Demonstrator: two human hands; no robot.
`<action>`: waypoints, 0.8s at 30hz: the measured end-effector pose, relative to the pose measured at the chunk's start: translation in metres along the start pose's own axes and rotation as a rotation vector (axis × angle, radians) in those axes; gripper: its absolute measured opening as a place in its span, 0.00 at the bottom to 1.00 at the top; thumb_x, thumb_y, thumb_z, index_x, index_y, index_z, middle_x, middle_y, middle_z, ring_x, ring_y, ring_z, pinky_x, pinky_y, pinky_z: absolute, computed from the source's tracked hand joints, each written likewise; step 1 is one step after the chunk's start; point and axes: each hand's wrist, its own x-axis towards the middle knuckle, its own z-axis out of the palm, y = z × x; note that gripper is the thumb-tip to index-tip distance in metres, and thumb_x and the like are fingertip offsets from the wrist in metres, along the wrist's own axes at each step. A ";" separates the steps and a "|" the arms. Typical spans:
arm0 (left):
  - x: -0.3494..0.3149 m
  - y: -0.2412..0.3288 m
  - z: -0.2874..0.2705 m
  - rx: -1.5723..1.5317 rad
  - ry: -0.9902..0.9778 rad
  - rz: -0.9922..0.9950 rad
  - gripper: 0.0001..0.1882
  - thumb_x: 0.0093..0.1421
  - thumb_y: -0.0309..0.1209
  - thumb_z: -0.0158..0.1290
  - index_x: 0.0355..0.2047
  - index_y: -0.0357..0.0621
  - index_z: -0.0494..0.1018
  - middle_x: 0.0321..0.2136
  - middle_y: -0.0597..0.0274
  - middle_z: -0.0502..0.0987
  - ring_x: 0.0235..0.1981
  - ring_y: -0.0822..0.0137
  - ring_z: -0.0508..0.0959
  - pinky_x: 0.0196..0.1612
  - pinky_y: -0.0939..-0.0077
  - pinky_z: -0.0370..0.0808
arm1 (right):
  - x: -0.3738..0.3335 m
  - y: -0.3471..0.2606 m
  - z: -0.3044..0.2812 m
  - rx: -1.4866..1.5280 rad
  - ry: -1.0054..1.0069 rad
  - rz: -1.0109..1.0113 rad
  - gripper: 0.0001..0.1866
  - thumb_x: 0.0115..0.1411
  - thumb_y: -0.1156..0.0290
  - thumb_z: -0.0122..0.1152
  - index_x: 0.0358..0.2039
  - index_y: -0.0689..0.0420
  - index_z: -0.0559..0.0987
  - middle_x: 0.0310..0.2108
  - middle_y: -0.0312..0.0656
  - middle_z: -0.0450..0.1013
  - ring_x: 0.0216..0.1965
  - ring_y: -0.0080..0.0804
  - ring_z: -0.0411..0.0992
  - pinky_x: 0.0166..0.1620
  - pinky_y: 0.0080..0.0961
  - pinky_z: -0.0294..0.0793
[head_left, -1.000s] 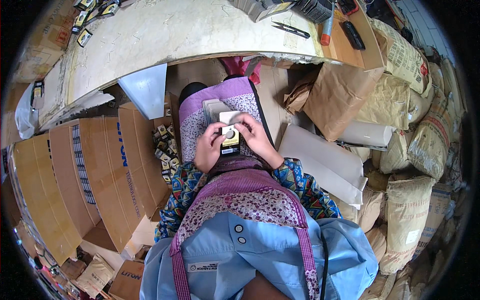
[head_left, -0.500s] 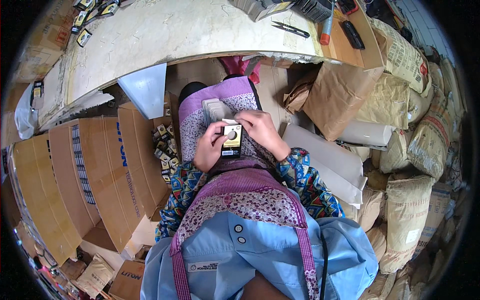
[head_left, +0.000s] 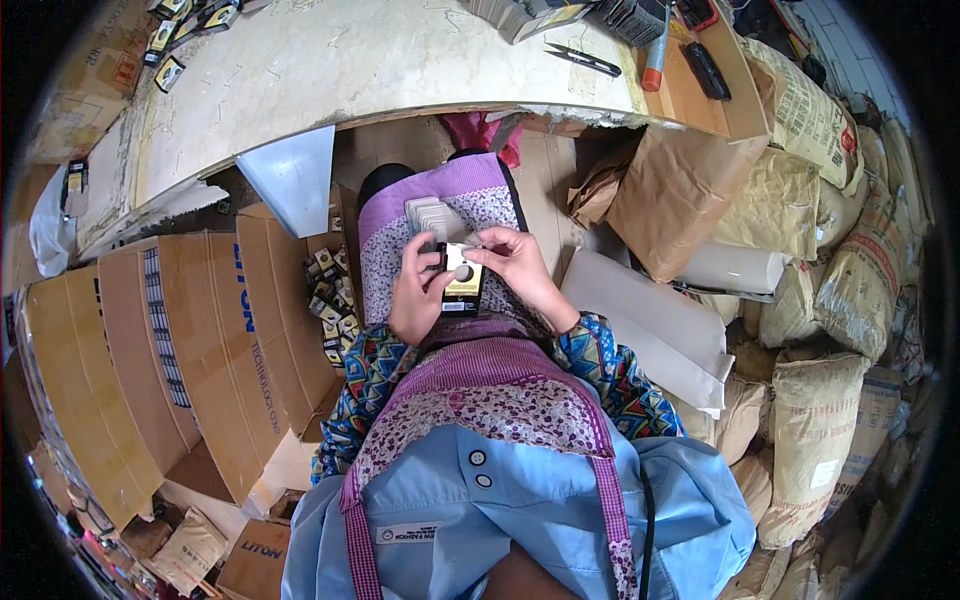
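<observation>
Above my lap I hold a small black, white and yellow packaging box (head_left: 462, 285) with a dark round spot on its face. My left hand (head_left: 416, 298) grips it along the left edge, thumb in front and fingers curled behind. My right hand (head_left: 512, 262) has its thumb and fingers pinched at the box's upper right corner. Just beyond the box, a fanned stack of flat pale cards (head_left: 428, 216) rests on my purple flowered apron (head_left: 470, 180).
An open carton (head_left: 285, 300) on my left holds several small black and yellow boxes (head_left: 330, 290). Ahead is a worn pale table (head_left: 390, 60) with thread snips (head_left: 583, 60), an orange-tipped tube (head_left: 653, 75) and card stacks (head_left: 520, 18). Brown paper sacks (head_left: 815, 430) crowd the right.
My right hand's fingers have moved slightly down and in, from the box's top edge onto its upper right corner. My left hand's fingers have shifted upward a little on the box.
</observation>
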 end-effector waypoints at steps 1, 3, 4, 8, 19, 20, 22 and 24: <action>0.000 0.003 0.001 -0.027 -0.007 -0.030 0.18 0.55 0.14 0.46 0.47 0.33 0.64 0.39 0.52 0.72 0.39 0.66 0.76 0.42 0.78 0.73 | -0.002 0.000 0.000 -0.021 0.003 -0.005 0.10 0.51 0.73 0.65 0.33 0.63 0.79 0.28 0.34 0.75 0.28 0.15 0.68 0.32 0.16 0.68; 0.001 -0.007 -0.003 0.013 -0.033 -0.032 0.18 0.55 0.14 0.46 0.47 0.34 0.64 0.39 0.53 0.72 0.39 0.66 0.76 0.41 0.79 0.72 | -0.006 0.001 0.001 -0.042 0.002 -0.010 0.10 0.50 0.73 0.65 0.33 0.63 0.78 0.28 0.35 0.76 0.28 0.16 0.69 0.33 0.17 0.69; 0.001 -0.011 -0.005 0.053 -0.060 -0.033 0.18 0.55 0.14 0.46 0.47 0.34 0.64 0.39 0.53 0.72 0.39 0.67 0.76 0.41 0.80 0.72 | -0.007 0.004 0.003 -0.130 0.011 -0.043 0.09 0.50 0.74 0.65 0.32 0.63 0.78 0.28 0.36 0.76 0.28 0.18 0.69 0.34 0.19 0.69; 0.001 -0.016 -0.007 0.003 -0.074 -0.048 0.16 0.55 0.14 0.45 0.45 0.34 0.65 0.38 0.54 0.72 0.39 0.68 0.76 0.41 0.81 0.72 | -0.012 0.002 0.007 -0.302 0.030 -0.256 0.09 0.52 0.75 0.64 0.33 0.64 0.77 0.29 0.35 0.75 0.32 0.19 0.70 0.38 0.21 0.70; 0.000 -0.017 -0.005 -0.079 0.050 -0.074 0.23 0.52 0.14 0.51 0.48 0.37 0.59 0.37 0.53 0.72 0.39 0.66 0.75 0.41 0.79 0.72 | -0.005 0.001 0.009 -0.230 0.050 -0.114 0.10 0.54 0.71 0.61 0.34 0.64 0.77 0.24 0.42 0.74 0.26 0.21 0.70 0.31 0.20 0.69; 0.000 -0.017 -0.005 -0.080 0.049 -0.075 0.23 0.52 0.14 0.51 0.48 0.37 0.59 0.37 0.53 0.72 0.39 0.66 0.75 0.41 0.79 0.72 | -0.005 0.000 0.010 -0.233 0.076 -0.128 0.10 0.54 0.71 0.61 0.34 0.64 0.77 0.24 0.42 0.74 0.25 0.21 0.70 0.31 0.20 0.69; 0.001 -0.016 -0.005 -0.039 0.012 -0.043 0.22 0.53 0.15 0.51 0.48 0.36 0.60 0.37 0.53 0.72 0.40 0.67 0.75 0.42 0.79 0.72 | -0.003 0.001 0.010 -0.234 0.101 -0.140 0.11 0.54 0.70 0.62 0.34 0.64 0.77 0.24 0.42 0.74 0.25 0.21 0.69 0.30 0.19 0.68; 0.001 -0.009 -0.001 -0.021 -0.002 -0.055 0.21 0.53 0.15 0.50 0.47 0.35 0.61 0.38 0.53 0.72 0.40 0.67 0.75 0.42 0.79 0.72 | 0.003 0.005 0.007 -0.172 0.124 -0.109 0.11 0.54 0.70 0.62 0.35 0.64 0.77 0.23 0.42 0.74 0.24 0.21 0.69 0.30 0.18 0.68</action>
